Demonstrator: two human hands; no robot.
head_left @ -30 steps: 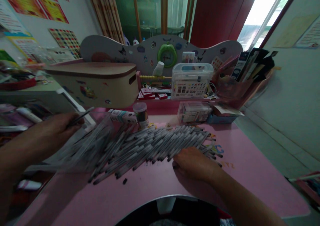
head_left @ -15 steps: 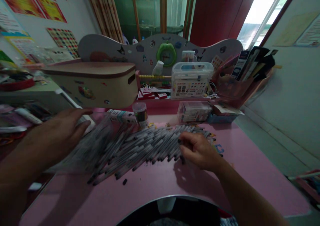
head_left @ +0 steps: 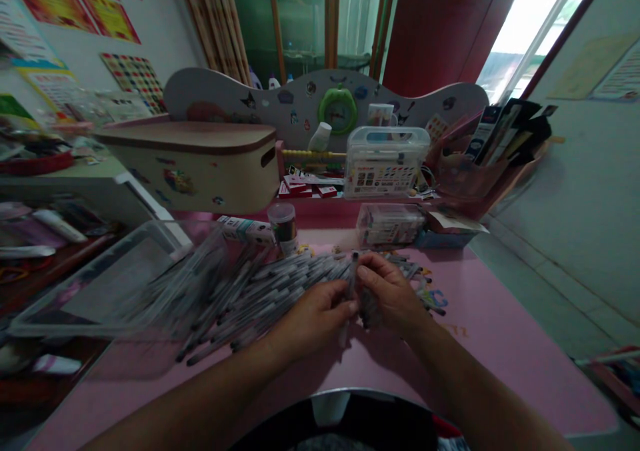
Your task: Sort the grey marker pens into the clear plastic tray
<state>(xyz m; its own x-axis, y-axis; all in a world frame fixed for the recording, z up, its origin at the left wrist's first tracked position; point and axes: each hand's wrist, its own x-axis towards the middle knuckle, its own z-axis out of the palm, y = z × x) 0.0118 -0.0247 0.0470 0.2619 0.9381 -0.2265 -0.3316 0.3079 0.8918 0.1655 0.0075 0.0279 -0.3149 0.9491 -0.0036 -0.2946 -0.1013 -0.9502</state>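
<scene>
A slim translucent pen (head_left: pixel 351 279) with a dark end stands nearly upright between my hands. My left hand (head_left: pixel 317 314) is closed on its lower part, thumb and fingers pinched together. My right hand (head_left: pixel 393 291) is closed, its fingertips at the dark upper end of the same pen. Below the right fingers are more grey pen shapes, too blurred to tell whether they are held. Behind and left of my hands, a wide heap of similar pens (head_left: pixel 280 291) lies on the pink desk (head_left: pixel 500 364). More pens lie in a clear plastic tray (head_left: pixel 75 330) at the left.
A cylindrical tub (head_left: pixel 283 226) and a long box (head_left: pixel 245 230) stand behind the heap. Farther back are a lidded cream bin (head_left: pixel 200 178), a clear carry case (head_left: pixel 385 164) and a green clock (head_left: pixel 338 110). A clear box (head_left: pixel 387 224) stands at the back right.
My left hand has moved from above the tray at the left to the middle, where it meets my right hand at the pen. The tray now shows uncovered.
</scene>
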